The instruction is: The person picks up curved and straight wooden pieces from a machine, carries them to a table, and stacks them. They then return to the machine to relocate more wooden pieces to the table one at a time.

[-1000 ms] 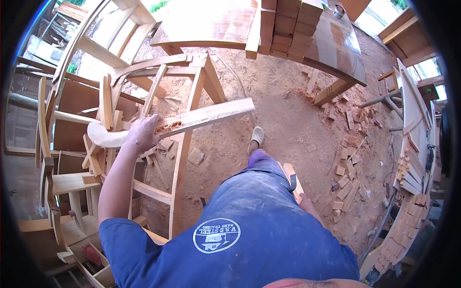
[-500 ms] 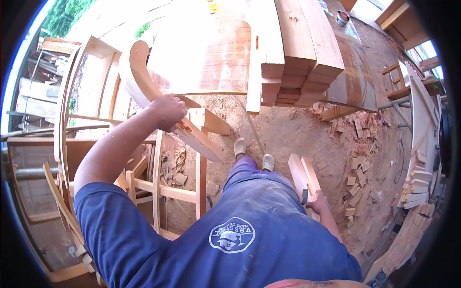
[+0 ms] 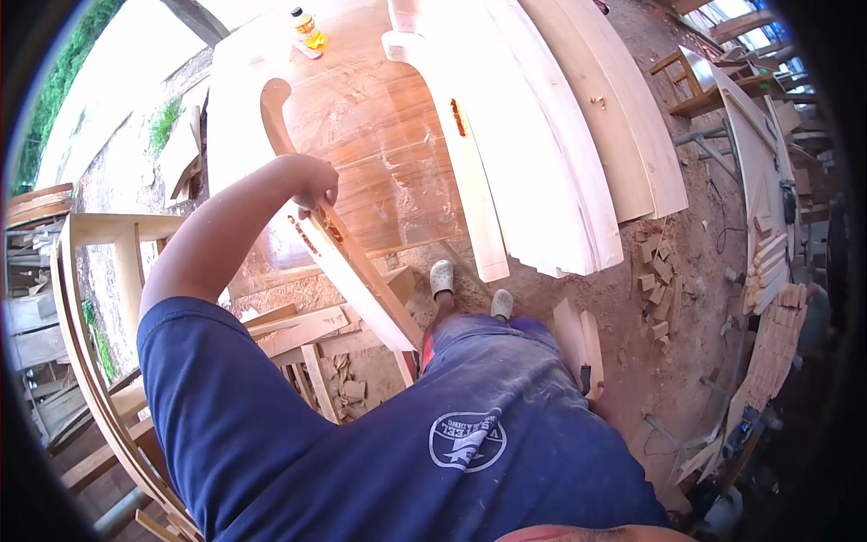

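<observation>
My left hand (image 3: 313,183) is closed round a long curved wooden piece (image 3: 370,291), gripping it near its middle. The piece has a rounded, hooked upper end and slots cut into its faces. It slants over the near left part of a wooden worktop (image 3: 397,163), its lower end close to my left leg. My right hand (image 3: 612,401) is low by my right side and mostly hidden behind my shirt. Beside it is a shorter pale wooden piece (image 3: 580,339) with a dark strip near its lower end, apparently held in that hand.
Long pale boards (image 3: 551,135) lie along the worktop's right side, near a slotted curved piece (image 3: 471,181). A bottle (image 3: 308,29) of yellow liquid stands at the back. Offcuts (image 3: 657,285) litter the ground at right; a wooden frame (image 3: 77,298) stands at left.
My left hand has brought the curved piece from beside the worktop's corner to over its surface. The view has shifted, showing more worktop and the bottle. My right hand is now more hidden.
</observation>
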`<control>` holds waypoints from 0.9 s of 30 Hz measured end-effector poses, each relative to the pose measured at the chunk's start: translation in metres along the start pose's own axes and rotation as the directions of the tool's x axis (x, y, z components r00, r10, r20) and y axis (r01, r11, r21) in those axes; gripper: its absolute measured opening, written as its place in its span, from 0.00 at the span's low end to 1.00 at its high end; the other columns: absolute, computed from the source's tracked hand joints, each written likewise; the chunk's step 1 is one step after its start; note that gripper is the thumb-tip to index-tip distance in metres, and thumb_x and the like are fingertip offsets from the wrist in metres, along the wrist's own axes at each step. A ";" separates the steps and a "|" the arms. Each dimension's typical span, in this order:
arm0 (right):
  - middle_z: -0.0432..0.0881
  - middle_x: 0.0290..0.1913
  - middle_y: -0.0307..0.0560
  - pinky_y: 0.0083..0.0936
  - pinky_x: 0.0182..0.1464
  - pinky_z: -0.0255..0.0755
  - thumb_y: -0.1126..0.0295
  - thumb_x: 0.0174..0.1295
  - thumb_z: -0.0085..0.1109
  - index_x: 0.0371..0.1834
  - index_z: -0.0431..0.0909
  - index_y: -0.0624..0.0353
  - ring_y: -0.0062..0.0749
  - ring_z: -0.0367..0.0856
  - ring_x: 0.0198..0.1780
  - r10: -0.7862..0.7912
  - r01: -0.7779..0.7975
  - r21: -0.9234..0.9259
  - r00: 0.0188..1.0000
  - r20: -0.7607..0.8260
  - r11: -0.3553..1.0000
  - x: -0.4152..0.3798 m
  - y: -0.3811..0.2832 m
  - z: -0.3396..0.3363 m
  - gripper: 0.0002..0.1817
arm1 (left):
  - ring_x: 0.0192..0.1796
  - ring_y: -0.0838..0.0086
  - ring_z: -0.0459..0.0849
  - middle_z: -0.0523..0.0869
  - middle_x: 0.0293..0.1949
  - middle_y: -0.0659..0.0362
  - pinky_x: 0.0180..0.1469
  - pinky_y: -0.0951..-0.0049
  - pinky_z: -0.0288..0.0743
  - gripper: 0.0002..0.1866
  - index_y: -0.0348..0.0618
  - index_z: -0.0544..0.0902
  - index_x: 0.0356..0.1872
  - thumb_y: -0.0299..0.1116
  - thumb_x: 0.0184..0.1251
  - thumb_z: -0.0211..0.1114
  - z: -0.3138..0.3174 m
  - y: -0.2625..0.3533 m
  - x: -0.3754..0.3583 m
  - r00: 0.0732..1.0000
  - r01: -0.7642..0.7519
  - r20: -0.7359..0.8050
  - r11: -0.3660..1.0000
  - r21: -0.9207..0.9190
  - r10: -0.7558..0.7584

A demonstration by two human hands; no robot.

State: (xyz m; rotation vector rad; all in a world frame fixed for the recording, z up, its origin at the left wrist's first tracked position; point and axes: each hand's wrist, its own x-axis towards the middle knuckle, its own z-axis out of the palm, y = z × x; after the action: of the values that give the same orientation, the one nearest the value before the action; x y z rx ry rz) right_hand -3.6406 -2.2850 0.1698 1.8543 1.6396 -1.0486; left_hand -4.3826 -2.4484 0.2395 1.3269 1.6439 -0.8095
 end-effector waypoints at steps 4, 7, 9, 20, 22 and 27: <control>0.73 0.67 0.70 0.39 0.66 0.72 0.59 0.54 0.78 0.76 0.53 0.60 0.52 0.77 0.67 0.115 -0.112 -0.054 0.992 0.047 0.992 -0.004 0.031 0.036 0.52 | 0.56 0.58 0.87 0.90 0.54 0.55 0.57 0.61 0.81 0.33 0.52 0.88 0.59 0.26 0.45 0.83 -0.005 -0.028 0.060 0.996 -0.062 0.061 0.997 -0.049 0.065; 0.74 0.66 0.68 0.40 0.66 0.71 0.53 0.56 0.77 0.77 0.49 0.59 0.51 0.77 0.67 0.138 -0.122 -0.119 0.980 0.142 0.985 0.002 0.089 0.065 0.53 | 0.58 0.60 0.87 0.90 0.55 0.55 0.58 0.63 0.80 0.33 0.52 0.87 0.60 0.24 0.47 0.81 -0.011 -0.033 0.079 0.990 -0.128 0.051 0.992 -0.014 0.128; 0.76 0.63 0.68 0.39 0.66 0.71 0.49 0.56 0.77 0.76 0.48 0.58 0.50 0.78 0.66 0.036 -0.011 -0.152 0.986 0.164 0.988 0.018 0.151 0.090 0.55 | 0.56 0.65 0.88 0.92 0.52 0.59 0.57 0.65 0.80 0.29 0.51 0.86 0.62 0.21 0.56 0.71 -0.007 -0.044 0.102 0.989 -0.135 0.061 0.991 -0.019 0.136; 0.77 0.61 0.68 0.39 0.65 0.72 0.47 0.55 0.77 0.75 0.49 0.59 0.49 0.79 0.64 0.119 -0.097 -0.120 0.974 0.193 0.988 0.001 0.103 0.058 0.55 | 0.71 0.68 0.75 0.82 0.65 0.64 0.72 0.47 0.64 0.34 0.63 0.87 0.59 0.33 0.44 0.85 0.024 -0.020 0.077 0.764 0.112 -0.608 0.973 -0.204 -0.216; 0.78 0.61 0.68 0.39 0.65 0.72 0.47 0.55 0.77 0.75 0.49 0.59 0.48 0.79 0.64 0.108 -0.089 -0.106 0.976 0.191 0.990 0.007 0.091 0.052 0.55 | 0.72 0.59 0.73 0.70 0.74 0.62 0.73 0.45 0.64 0.41 0.62 0.78 0.67 0.37 0.46 0.85 0.049 0.008 0.056 0.454 0.176 -0.705 0.831 -0.528 -0.545; 0.78 0.60 0.67 0.39 0.65 0.72 0.46 0.55 0.77 0.75 0.50 0.59 0.48 0.80 0.63 0.041 -0.036 -0.034 0.985 0.166 0.999 0.030 0.070 0.050 0.55 | 0.60 0.65 0.79 0.78 0.62 0.53 0.58 0.61 0.74 0.39 0.42 0.74 0.68 0.54 0.62 0.76 0.186 0.035 0.127 0.774 -0.501 -0.036 -0.577 -0.645 -0.632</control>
State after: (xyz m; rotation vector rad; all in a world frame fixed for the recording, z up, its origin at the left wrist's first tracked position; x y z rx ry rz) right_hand -3.5842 -2.3169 0.1054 1.7221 1.5092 -1.1226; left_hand -4.3179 -2.5499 0.0467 -0.4170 1.7786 1.5465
